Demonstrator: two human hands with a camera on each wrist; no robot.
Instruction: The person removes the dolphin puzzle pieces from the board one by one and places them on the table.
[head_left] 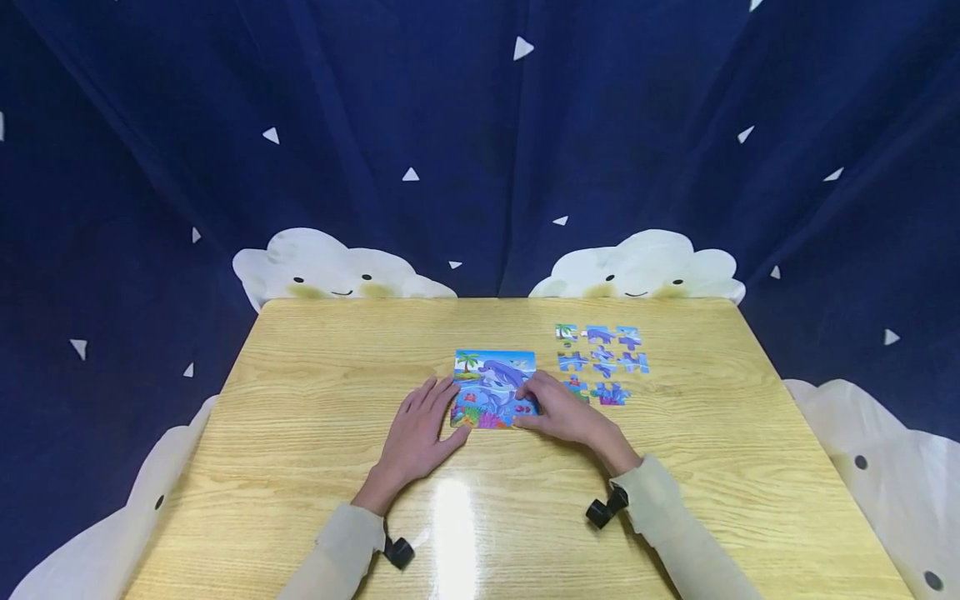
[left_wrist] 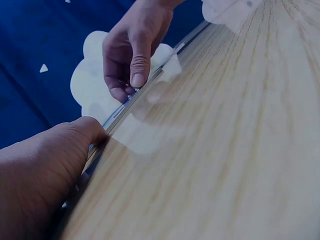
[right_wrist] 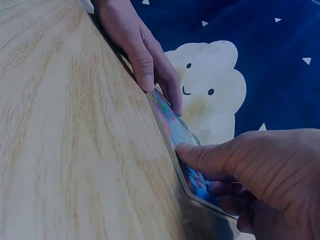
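A rectangular dolphin picture puzzle board (head_left: 491, 392) lies on the table between the two hands. My left hand (head_left: 420, 429) rests at its left side, fingers extended along the edge and thumb at the lower left corner; its thumb (left_wrist: 85, 130) also shows in the left wrist view. At the board's lower right, my right hand (head_left: 558, 408) has its thumb and curled fingers around a small blue puzzle piece (head_left: 524, 407) with red fish; the fingers partly hide it. The right thumb (right_wrist: 195, 152) lies over the board's near edge in the right wrist view.
Several loose puzzle pieces (head_left: 602, 360) are laid out in rows to the right of the board, the lowest ones close behind the right hand. The wooden table (head_left: 337, 342) ends at a dark blue curtain (head_left: 480, 125) with white clouds.
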